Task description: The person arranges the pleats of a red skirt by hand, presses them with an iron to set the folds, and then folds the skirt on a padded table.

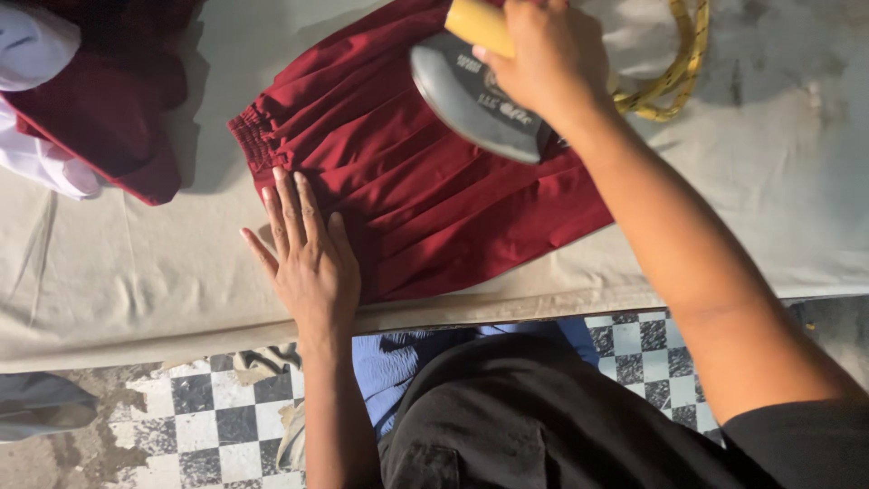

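Note:
A dark red pleated garment [407,190] with an elastic waistband lies flat on a cloth-covered ironing table [136,272]. My left hand [303,258] presses flat on the garment's near left edge, fingers apart and pointing away from me. My right hand [543,54] grips the yellow handle of a grey metal iron [471,100], which rests on the garment's far right part. A yellow braided cord [674,77] runs from the iron across the table at the upper right.
A pile of dark red and white clothes [81,100] sits at the table's far left. The table's front edge [181,340] runs just before my body. Below it lies a black-and-white checkered floor [217,426].

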A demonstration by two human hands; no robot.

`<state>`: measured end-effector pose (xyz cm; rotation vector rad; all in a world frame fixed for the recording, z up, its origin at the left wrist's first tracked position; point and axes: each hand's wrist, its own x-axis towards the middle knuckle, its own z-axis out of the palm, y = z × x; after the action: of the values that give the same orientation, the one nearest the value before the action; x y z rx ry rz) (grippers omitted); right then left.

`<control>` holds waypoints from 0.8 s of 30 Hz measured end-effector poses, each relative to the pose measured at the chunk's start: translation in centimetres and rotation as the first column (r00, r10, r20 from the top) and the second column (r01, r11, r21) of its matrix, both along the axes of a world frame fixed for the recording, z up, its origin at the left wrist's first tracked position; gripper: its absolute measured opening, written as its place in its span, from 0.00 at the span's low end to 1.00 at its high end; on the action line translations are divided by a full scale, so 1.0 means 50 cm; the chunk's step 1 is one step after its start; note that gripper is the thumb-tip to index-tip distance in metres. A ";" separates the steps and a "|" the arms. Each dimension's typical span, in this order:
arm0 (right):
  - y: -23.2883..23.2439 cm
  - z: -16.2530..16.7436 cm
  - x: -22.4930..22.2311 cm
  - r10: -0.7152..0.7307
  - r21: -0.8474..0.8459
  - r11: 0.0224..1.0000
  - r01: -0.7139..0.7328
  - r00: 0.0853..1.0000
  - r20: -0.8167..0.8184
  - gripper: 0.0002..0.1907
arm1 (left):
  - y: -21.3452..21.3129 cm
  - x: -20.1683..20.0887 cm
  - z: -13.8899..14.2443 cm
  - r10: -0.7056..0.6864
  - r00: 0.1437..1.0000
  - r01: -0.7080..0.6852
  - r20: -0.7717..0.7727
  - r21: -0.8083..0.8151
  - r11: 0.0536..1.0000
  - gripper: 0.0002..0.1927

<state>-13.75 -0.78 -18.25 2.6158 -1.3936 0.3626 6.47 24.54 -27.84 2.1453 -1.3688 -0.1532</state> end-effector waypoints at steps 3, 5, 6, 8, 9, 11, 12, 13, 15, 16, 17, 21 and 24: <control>-0.027 -0.013 -0.038 0.026 -0.024 0.999 -0.024 0.997 0.073 0.25 | 0.000 0.005 -0.002 -0.010 1.000 0.009 -0.016 -0.021 1.000 0.28; -0.047 -0.026 -0.073 -0.015 0.004 1.000 0.014 0.999 0.049 0.26 | 0.001 0.007 -0.005 -0.007 1.000 0.006 -0.025 -0.039 0.999 0.28; -0.060 -0.032 -0.093 -0.058 -0.010 0.998 0.058 0.998 0.029 0.27 | 0.002 0.009 -0.007 -0.007 1.000 0.005 -0.030 -0.049 0.999 0.27; -0.091 -0.043 -0.138 -0.145 -0.045 0.989 0.144 0.989 -0.011 0.28 | 0.001 0.011 -0.011 -0.010 0.999 0.008 -0.032 -0.067 0.998 0.27; -0.106 -0.047 -0.166 -0.143 -0.077 0.986 0.145 0.989 0.022 0.28 | 0.001 0.012 -0.014 -0.011 0.999 0.008 -0.036 -0.078 0.997 0.27; -0.136 -0.050 -0.233 -0.135 -0.141 0.979 0.146 0.987 0.087 0.28 | 0.000 0.014 -0.018 -0.012 0.999 0.008 -0.049 -0.090 0.996 0.27; -0.151 -0.048 -0.270 -0.241 -0.059 0.968 0.243 0.970 0.035 0.26 | -0.001 0.015 -0.020 -0.014 0.998 0.008 -0.055 -0.097 0.995 0.26; -0.165 -0.044 -0.306 -0.340 0.018 0.940 0.340 0.940 -0.022 0.26 | -0.001 0.015 -0.021 -0.013 0.998 0.006 -0.059 -0.112 0.994 0.26; -0.184 -0.036 -0.374 -0.366 -0.003 0.931 0.366 0.931 -0.020 0.25 | -0.002 0.015 -0.021 -0.009 0.998 -0.001 -0.066 -0.142 0.990 0.26; -0.188 -0.032 -0.401 -0.381 -0.011 0.925 0.381 0.925 -0.017 0.24 | -0.001 0.015 -0.020 0.006 0.998 -0.015 -0.063 -0.147 0.989 0.25; -0.189 -0.026 -0.423 -0.371 -0.025 0.929 0.370 0.928 -0.023 0.24 | -0.002 0.014 -0.019 0.019 0.998 -0.028 -0.059 -0.154 0.988 0.24; -0.151 0.017 -0.459 -0.391 0.314 0.893 0.324 0.902 0.182 0.21 | -0.006 0.012 -0.012 0.050 0.998 -0.059 -0.046 -0.218 0.974 0.23; -0.110 0.070 -0.421 -0.361 0.459 0.870 0.180 0.866 0.345 0.15 | -0.010 0.013 -0.004 0.063 0.997 -0.072 -0.039 -0.293 0.953 0.20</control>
<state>-34.78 -6.28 -14.77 2.6880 -2.1821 0.6932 7.12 24.05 -28.03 1.9288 -1.2150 0.0441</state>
